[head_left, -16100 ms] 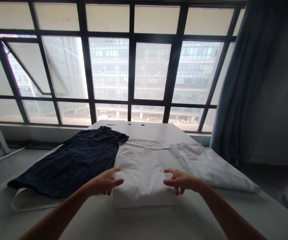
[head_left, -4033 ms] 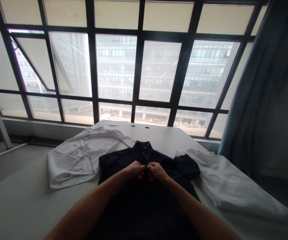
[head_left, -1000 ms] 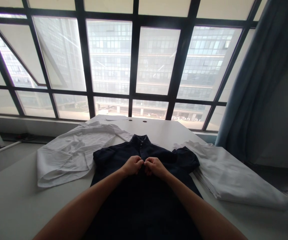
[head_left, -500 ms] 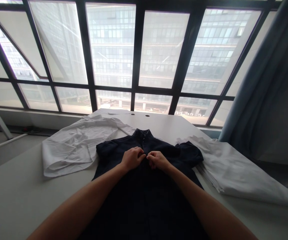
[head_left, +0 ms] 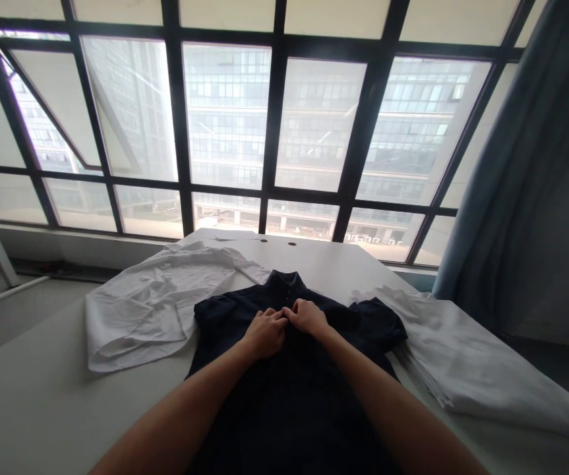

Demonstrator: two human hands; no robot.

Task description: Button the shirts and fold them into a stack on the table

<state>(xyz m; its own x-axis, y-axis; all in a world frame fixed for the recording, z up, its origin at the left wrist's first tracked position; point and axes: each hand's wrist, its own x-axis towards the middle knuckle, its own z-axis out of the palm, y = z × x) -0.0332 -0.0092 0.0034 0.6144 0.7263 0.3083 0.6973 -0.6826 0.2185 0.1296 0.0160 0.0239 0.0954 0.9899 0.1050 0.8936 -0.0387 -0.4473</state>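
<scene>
A dark navy short-sleeved shirt [head_left: 294, 389] lies spread face up on the table, its collar [head_left: 285, 281] pointing toward the window. On the front placket below the collar, my left hand [head_left: 266, 333] has its fingers closed on the fabric. My right hand [head_left: 306, 316] pinches the placket right beside it, and the fingertips of both hands meet. Small buttons show faintly between the collar and my hands. Whatever sits between the fingertips is hidden.
A crumpled white shirt [head_left: 136, 316] lies to the left on the white table [head_left: 31, 402]. Folded white garments [head_left: 482, 363] are stacked at the right. Large windows [head_left: 227, 119] stand behind the table, with a grey-blue curtain [head_left: 502, 178] at the right.
The view has tilted up slightly, so everything sits lower. My right hand has moved up and left against my left hand; before, a small gap lay between them on the placket.
</scene>
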